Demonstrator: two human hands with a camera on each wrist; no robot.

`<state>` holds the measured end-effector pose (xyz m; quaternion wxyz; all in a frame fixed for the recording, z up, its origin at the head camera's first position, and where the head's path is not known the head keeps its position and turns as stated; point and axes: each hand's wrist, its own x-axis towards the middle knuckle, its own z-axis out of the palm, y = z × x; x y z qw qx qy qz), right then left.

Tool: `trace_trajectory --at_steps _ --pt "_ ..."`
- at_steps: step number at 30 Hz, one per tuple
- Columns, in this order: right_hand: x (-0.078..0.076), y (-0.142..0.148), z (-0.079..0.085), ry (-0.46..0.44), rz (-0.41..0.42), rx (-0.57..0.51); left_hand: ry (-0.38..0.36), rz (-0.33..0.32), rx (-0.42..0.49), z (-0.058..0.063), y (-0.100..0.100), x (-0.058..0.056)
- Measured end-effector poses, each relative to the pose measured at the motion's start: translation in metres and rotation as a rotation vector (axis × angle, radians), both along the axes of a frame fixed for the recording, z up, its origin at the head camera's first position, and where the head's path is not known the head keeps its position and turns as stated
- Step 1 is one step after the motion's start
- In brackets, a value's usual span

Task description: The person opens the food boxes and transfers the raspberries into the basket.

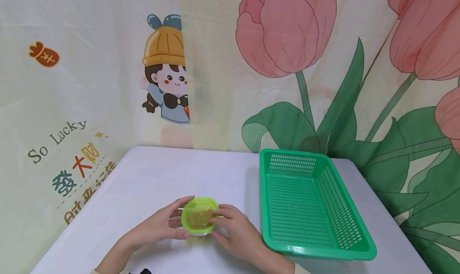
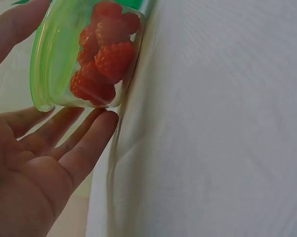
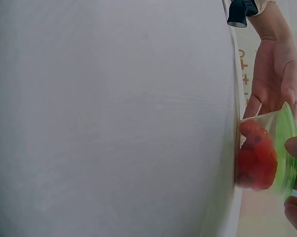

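Note:
A small clear food container (image 1: 199,214) with a light green lid (image 2: 52,59) stands upright on the white table in the head view. Several red raspberries (image 2: 111,57) show through its wall. My left hand (image 1: 159,225) holds the container from the left, fingers along its far side and thumb at the near edge; in the left wrist view, fingertips meet its wall. From the right, my right hand (image 1: 240,235) grips the lid edge with fingers and thumb. Its fingertips show beside the lid in the right wrist view.
A large green plastic basket (image 1: 287,246) with slotted walls stands right of the container, close beside my right forearm. The white-covered table (image 1: 172,170) reaches back to a printed cloth backdrop (image 1: 215,66). A small black object (image 1: 145,271) shows near my left wrist.

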<state>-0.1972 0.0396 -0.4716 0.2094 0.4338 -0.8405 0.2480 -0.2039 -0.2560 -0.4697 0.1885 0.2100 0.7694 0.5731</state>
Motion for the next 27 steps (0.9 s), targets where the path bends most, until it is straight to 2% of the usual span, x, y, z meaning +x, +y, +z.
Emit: trace_trajectory --at_steps 11,27 --pt "-0.0036 -0.0028 0.0037 0.177 0.054 0.038 0.048 0.001 -0.011 -0.0027 0.0014 0.0004" --pt "-0.008 -0.0072 0.0013 0.352 0.075 0.111 0.024 0.036 -0.043 -0.0009 0.0055 0.0009"
